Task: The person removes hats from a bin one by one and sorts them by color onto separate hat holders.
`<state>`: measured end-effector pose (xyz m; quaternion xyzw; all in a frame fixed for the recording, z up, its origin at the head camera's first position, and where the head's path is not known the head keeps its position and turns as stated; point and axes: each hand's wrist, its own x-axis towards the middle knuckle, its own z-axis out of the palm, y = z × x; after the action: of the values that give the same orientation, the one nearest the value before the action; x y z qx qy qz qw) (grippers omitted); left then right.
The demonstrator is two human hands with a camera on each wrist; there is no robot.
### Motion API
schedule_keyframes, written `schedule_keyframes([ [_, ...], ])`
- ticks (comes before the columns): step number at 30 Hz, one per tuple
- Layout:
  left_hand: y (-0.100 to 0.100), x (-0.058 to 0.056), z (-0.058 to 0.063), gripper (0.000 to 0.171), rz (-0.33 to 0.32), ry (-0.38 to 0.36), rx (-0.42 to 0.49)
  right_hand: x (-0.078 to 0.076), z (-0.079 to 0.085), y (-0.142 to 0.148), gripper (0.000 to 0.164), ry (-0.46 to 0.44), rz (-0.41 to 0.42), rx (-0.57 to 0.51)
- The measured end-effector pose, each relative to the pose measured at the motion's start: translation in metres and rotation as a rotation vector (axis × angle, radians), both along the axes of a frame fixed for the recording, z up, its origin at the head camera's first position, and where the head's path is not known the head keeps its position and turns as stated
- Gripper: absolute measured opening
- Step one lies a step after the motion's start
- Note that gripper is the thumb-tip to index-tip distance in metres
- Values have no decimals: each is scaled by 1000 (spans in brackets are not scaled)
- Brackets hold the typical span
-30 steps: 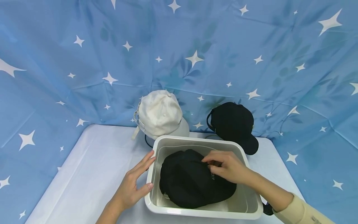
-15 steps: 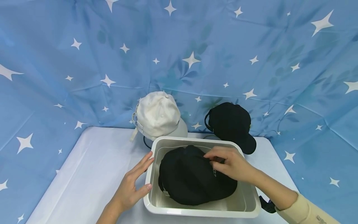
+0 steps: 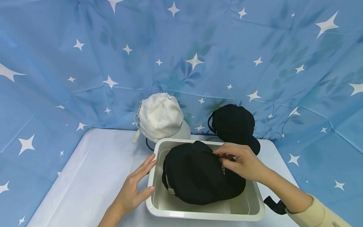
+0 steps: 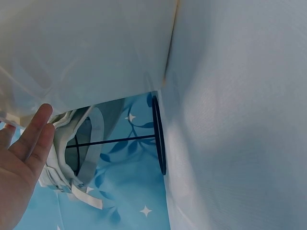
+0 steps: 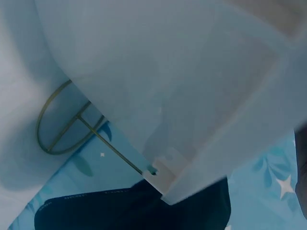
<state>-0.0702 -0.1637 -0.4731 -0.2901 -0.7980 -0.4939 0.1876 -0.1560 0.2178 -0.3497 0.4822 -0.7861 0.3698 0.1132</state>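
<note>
A black baseball cap with pale lettering near its brim sits inside a white plastic bin. My right hand pinches the front of its crown, thumb and fingertips together on the fabric. Straight fingers of my left hand rest at the bin's left rim, the thumb spread lower on the same side. In the left wrist view, that hand lies along the bin's outer wall. The bin's wall fills much of the right wrist view and hides my right hand there.
Behind the bin, a white cap and another black cap stand raised. A thin wire stand with a ring base shows under the black one. A white cloth covers the table, and a blue starry curtain hangs behind.
My right hand has drawn the black cap up and slightly right within the bin, and the cap's back strap shows more. My left hand stays at the rim.
</note>
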Motion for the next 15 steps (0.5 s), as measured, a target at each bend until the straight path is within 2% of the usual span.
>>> schedule_keyframes([
  [15, 1, 0, 0, 70, 3, -3, 1, -3, 28, 6, 52, 70, 20, -44],
])
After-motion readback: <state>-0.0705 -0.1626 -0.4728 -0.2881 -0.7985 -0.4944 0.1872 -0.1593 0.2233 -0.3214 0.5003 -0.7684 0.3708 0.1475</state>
